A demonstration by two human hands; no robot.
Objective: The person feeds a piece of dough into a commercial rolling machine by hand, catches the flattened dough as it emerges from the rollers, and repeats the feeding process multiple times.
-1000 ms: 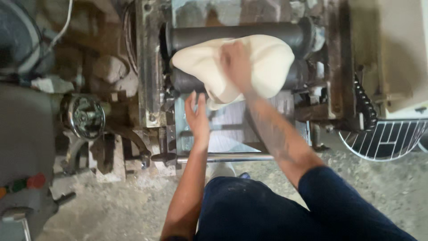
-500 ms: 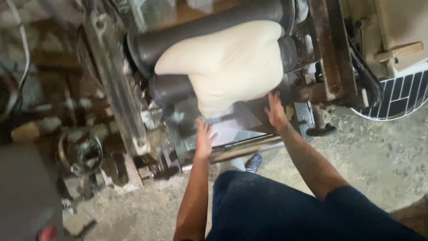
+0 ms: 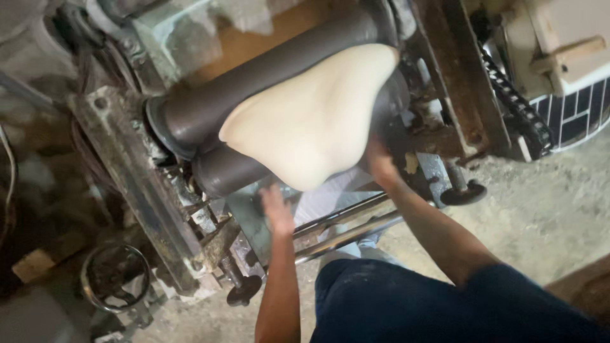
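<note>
Right at the bottom edge, dark blue trousers [image 3: 413, 305] fill the frame, with 2 bare forearms reaching up from them. Left hand [image 3: 276, 209] sits open and flat, fingers spread narrow, resting on the pale metal tray [image 3: 251, 216] just below the lower roller [image 3: 229, 170]; it holds nothing. Right hand [image 3: 379, 162] is up at the lower right edge of the dough sheet [image 3: 308, 124], touching it; motion blur hides whether the fingers pinch or only press. 2 shiny steel bars [image 3: 346, 225] cross between body and tray. Dough drapes over the upper roller [image 3: 267, 70] and hangs down past the lower one, its bottom lip just above the tray. Left of it, a rusty side frame [image 3: 136, 184]; right, a chain [image 3: 515, 105]. Open gritty floor [image 3: 540, 209] lies to the right.
</note>
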